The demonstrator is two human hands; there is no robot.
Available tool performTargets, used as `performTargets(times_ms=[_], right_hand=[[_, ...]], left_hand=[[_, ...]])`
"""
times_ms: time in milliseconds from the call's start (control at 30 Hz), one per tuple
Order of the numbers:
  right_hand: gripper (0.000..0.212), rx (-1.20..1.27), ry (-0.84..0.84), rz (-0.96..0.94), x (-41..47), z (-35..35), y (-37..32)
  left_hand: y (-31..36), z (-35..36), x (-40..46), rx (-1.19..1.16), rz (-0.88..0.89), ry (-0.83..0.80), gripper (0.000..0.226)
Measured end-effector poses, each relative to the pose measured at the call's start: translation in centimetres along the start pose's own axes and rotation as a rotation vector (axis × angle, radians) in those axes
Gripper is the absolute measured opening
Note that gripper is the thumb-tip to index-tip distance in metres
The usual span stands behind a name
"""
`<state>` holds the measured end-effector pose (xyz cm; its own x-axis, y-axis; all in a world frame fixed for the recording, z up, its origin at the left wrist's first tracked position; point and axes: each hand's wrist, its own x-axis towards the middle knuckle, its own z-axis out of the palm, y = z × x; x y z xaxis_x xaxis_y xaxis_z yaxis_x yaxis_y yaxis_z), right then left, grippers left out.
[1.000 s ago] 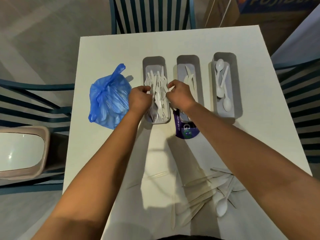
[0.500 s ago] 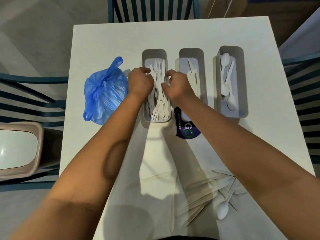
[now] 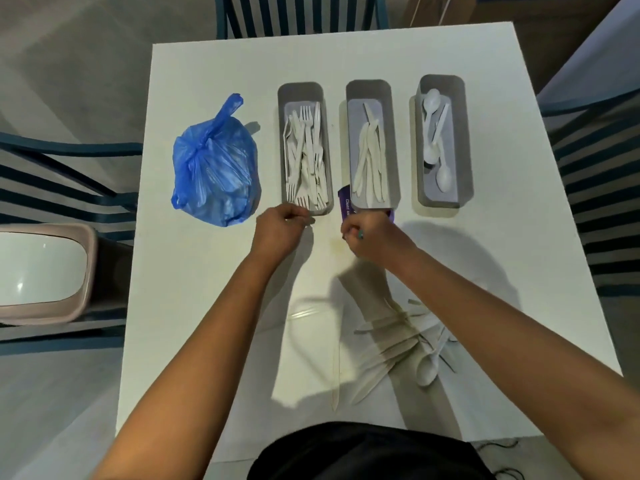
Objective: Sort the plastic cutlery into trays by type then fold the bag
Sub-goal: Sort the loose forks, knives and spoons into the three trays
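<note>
Three grey trays stand in a row on the white table (image 3: 485,265). The left tray (image 3: 300,93) holds white forks, the middle tray (image 3: 369,91) holds knives, the right tray (image 3: 440,84) holds spoons. A knotted blue bag (image 3: 214,168) lies left of the trays. My left hand (image 3: 277,230) hovers just in front of the fork tray, fingers curled. My right hand (image 3: 370,235) is in front of the knife tray, fingers curled over a purple packet (image 3: 344,202). Loose knives and a spoon (image 3: 427,370) lie near the front right.
Striped blue chairs (image 3: 298,15) stand around the table on three sides. A pink-rimmed bin (image 3: 45,271) sits at the left, below table level. A cardboard box is at the far right beyond the table.
Both hands have pulled back out of the fork tray toward me and now sit in front of the trays. The forks stay in the tray.
</note>
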<state>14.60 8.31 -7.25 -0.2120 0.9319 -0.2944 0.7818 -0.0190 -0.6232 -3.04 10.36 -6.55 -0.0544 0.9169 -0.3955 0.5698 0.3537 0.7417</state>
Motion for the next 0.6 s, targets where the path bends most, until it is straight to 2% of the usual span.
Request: performTargets(times_ms=[167,367,500,600], right_hand=[[0.025,-0.143,-0.222,-0.011,-3.9,1.9,1.2],[0.028,-0.311,-0.4,-0.166,-7.3,3.6,0.6],[0.032,-0.425,-0.412,-0.238,-8.7,4.9,1.0],[0.031,-0.464,-0.368,-0.286,-9.2,5.6,1.3]], left_hand=[[-3.2,0.6,-4.0,0.154,0.026,-0.061,0.02],[-6.3,0.4,-7.5,0.324,-0.012,-0.187,0.029],[-7.6,0.9,-9.5,0.507,0.034,-0.229,0.031],[-8.6,1.3,-10.3,0.586,0.079,-0.162,0.026]])
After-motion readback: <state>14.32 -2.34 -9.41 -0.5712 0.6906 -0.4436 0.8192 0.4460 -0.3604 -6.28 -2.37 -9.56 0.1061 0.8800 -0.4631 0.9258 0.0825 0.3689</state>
